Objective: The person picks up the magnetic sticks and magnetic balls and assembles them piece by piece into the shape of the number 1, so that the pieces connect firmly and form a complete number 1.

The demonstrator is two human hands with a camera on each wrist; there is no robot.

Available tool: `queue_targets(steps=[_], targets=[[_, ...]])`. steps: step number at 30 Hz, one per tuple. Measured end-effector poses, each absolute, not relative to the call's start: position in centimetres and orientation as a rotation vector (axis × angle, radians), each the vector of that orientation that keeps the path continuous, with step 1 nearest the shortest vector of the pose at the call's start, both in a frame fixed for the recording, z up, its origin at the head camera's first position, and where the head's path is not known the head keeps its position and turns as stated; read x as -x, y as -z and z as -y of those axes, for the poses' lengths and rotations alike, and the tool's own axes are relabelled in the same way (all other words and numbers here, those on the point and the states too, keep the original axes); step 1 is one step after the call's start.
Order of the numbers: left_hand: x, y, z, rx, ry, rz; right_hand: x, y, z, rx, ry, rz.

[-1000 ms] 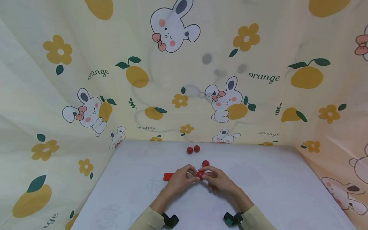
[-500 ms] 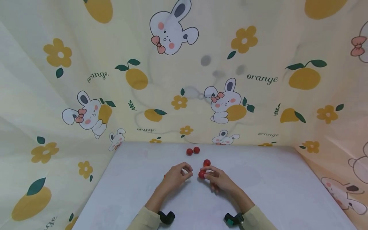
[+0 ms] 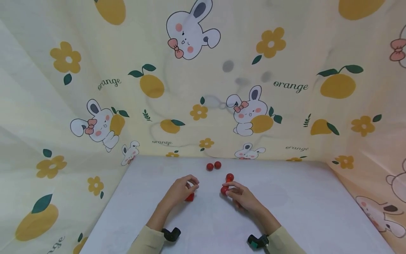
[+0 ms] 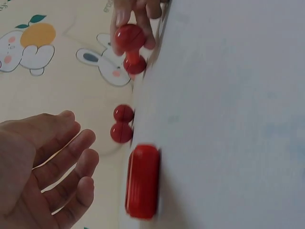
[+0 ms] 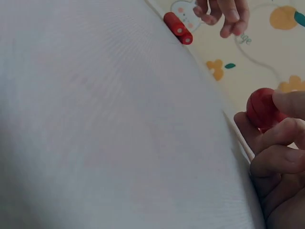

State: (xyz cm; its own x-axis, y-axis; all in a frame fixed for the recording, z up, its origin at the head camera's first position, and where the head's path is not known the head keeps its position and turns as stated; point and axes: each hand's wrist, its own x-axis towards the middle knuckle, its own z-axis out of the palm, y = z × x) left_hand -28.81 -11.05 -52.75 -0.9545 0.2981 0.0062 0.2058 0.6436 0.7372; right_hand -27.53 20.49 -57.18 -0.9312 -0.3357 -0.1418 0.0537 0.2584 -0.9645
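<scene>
In the head view my right hand (image 3: 245,198) pinches the near red ball (image 3: 224,191) of a piece with a ball at each end; its far ball (image 3: 229,177) points away. An orange-red bar joins the two balls (image 4: 133,56) in the left wrist view. Over the red cylinders (image 3: 190,197) hovers my left hand (image 3: 178,192), fingers loosely bent and holding nothing. Two red cylinders (image 5: 177,26) lie side by side in the right wrist view, below the left hand's fingers.
Two loose red balls (image 3: 210,167) sit close together near the back of the white table (image 3: 269,211). Behind the table hangs a printed cloth (image 3: 190,81), which also runs down both sides.
My left hand has let go of the ball piece and moved left, over the red cylinders. My right hand still pinches the piece, which has shifted slightly right.
</scene>
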Motion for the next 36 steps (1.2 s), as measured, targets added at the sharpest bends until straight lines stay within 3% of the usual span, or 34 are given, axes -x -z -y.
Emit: queue_targets(steps=[17, 36], targets=[[29.9, 53.0, 14.2, -0.486, -0.941, -2.786, 27.7, 57.2, -20.6, 0.230, 1.725, -2.226], [29.9, 53.2, 14.3, -0.509, -0.839, -2.756, 27.8, 57.6, -20.7, 0.214, 1.741, -2.183]])
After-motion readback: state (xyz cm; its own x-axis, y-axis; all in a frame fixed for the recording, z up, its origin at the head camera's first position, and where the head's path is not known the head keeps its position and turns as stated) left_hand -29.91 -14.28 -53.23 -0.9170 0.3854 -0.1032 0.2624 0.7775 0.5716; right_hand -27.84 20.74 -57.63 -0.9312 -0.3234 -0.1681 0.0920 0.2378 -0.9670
